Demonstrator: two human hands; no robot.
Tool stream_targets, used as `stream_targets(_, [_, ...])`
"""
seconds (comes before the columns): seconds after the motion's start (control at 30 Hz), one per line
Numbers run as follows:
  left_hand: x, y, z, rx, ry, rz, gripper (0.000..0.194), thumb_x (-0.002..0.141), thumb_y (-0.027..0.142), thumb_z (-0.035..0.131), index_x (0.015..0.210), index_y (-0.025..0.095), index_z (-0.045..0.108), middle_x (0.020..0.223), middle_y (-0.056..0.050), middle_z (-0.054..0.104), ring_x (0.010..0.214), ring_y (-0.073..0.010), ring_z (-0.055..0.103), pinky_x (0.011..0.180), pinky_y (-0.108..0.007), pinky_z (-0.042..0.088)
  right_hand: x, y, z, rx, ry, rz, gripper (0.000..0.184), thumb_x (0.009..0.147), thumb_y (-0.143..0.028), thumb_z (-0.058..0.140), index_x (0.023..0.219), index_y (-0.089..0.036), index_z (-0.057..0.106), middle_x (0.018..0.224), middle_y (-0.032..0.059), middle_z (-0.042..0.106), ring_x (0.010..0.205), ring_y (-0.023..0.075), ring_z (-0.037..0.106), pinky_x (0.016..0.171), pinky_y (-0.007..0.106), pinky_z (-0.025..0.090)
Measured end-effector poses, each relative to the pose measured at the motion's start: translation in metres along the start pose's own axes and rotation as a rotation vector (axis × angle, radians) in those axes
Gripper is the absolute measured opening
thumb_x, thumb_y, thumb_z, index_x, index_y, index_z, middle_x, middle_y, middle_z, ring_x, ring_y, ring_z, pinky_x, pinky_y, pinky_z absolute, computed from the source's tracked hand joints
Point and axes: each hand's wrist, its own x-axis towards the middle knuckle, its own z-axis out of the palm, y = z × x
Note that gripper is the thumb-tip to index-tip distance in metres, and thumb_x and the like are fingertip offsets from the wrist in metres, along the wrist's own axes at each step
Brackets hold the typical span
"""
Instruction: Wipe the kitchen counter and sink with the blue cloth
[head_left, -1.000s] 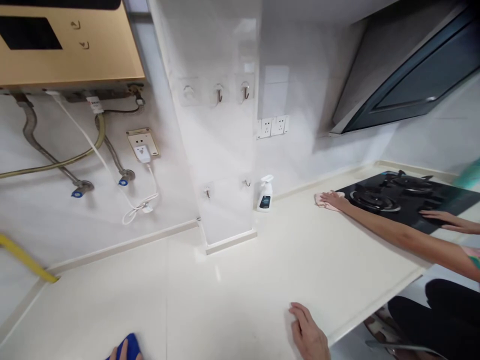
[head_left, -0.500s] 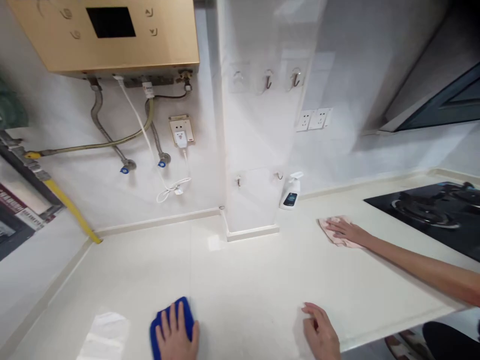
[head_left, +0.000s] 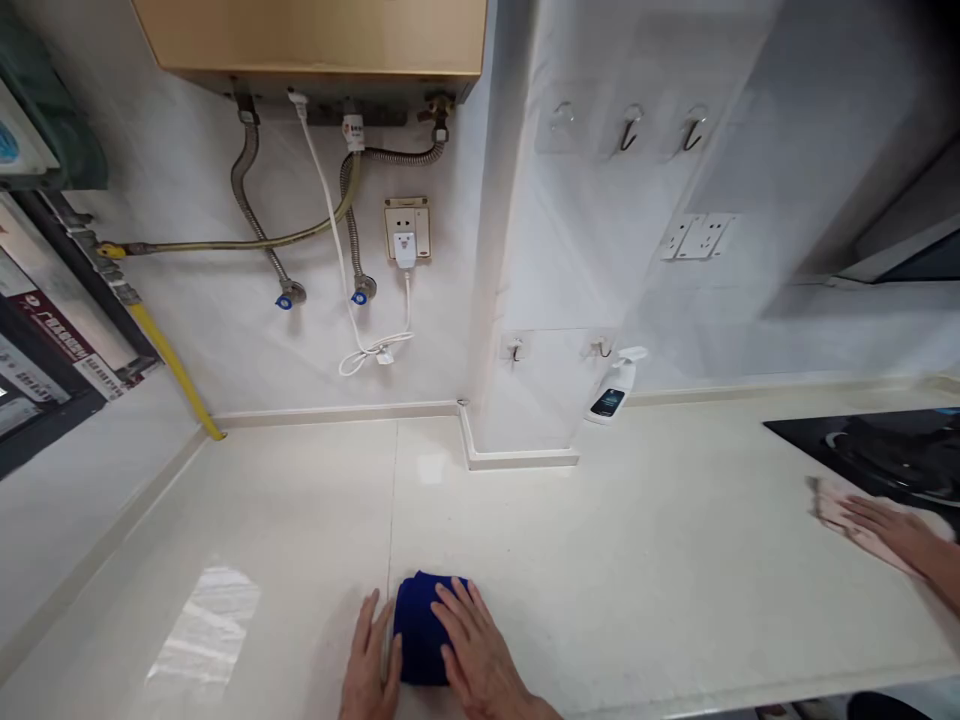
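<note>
A folded dark blue cloth (head_left: pixel 420 630) lies on the white countertop close in front of me. My right hand (head_left: pixel 484 650) rests on the cloth's right part with its fingers spread and flat. At the cloth's left edge is my left hand (head_left: pixel 371 660), fingers stretched out and thumb against the edge. Farther right, another person's hand (head_left: pixel 896 535) lies flat on a pale pink cloth (head_left: pixel 847 515) beside the black stove.
A white spray bottle (head_left: pixel 616 385) stands by the wall pillar (head_left: pixel 555 400) with hooks. The gas stove (head_left: pixel 900 455) is at the right. Above left hangs a gold water heater (head_left: pixel 315 40) with hoses; a yellow pipe (head_left: pixel 176 370) reaches the counter.
My right hand has moved left onto the blue cloth, and my left hand has shifted to its left edge. The other person's hand and pink cloth have moved toward the stove. The view has turned.
</note>
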Motion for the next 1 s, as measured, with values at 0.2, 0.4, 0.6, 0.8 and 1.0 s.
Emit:
stream_targets(0.2, [-0.035,-0.041,-0.02,0.019,0.116,-0.028,0.043,0.096,0.037,0.038,0.128,0.024,0.062,0.149,-0.01,0.053,0.144,-0.0255,0.041,0.113,-0.049,0.047,0.008,-0.011,0.025,-0.047,-0.258,-0.084,0.074,0.091,-0.021,0.051,0.158,-0.021,0.019,0.165,0.0097,0.014,0.152,0.0303,0.017,0.119,0.056,0.034])
stream_targets(0.4, [-0.034,-0.011,-0.003,0.017,0.155,0.172,0.039,0.094,0.023,0.046,0.13,0.031,0.06,0.143,-0.006,0.06,0.139,-0.0213,0.047,0.105,-0.041,0.054,0.005,-0.004,0.026,-0.07,-0.369,-0.072,0.075,0.091,-0.019,0.052,0.158,-0.02,0.018,0.165,0.0088,0.012,0.153,0.0278,0.012,0.122,0.053,0.031])
stream_targets(0.6, [-0.007,0.013,0.026,0.106,0.068,0.261,0.045,0.094,0.021,0.043,0.137,0.027,0.052,0.141,-0.007,0.061,0.133,-0.0213,0.054,0.107,-0.048,0.053,0.006,-0.001,0.015,0.024,-0.388,-0.059,0.074,0.092,-0.024,0.052,0.158,-0.019,0.018,0.164,0.0077,0.019,0.152,0.0243,0.017,0.124,0.051,0.028])
stream_targets(0.8, [0.009,-0.001,0.021,0.076,-0.026,0.266,0.042,0.095,0.025,0.043,0.136,0.026,0.053,0.138,-0.007,0.064,0.128,-0.0185,0.059,0.106,-0.041,0.054,-0.017,0.012,-0.008,0.051,-0.311,0.004,0.067,0.091,-0.022,0.053,0.154,-0.023,0.03,0.162,0.0064,0.029,0.151,0.0245,0.024,0.124,0.054,0.027])
stream_targets(1.0, [0.035,0.014,0.015,0.07,0.018,0.258,0.043,0.096,0.028,0.044,0.138,0.025,0.05,0.141,-0.01,0.06,0.127,-0.0196,0.059,0.107,-0.041,0.054,-0.04,0.03,-0.001,0.1,0.1,0.235,0.043,0.094,-0.015,0.04,0.134,-0.019,0.056,0.148,0.0111,0.052,0.146,0.0233,0.035,0.118,0.052,0.038])
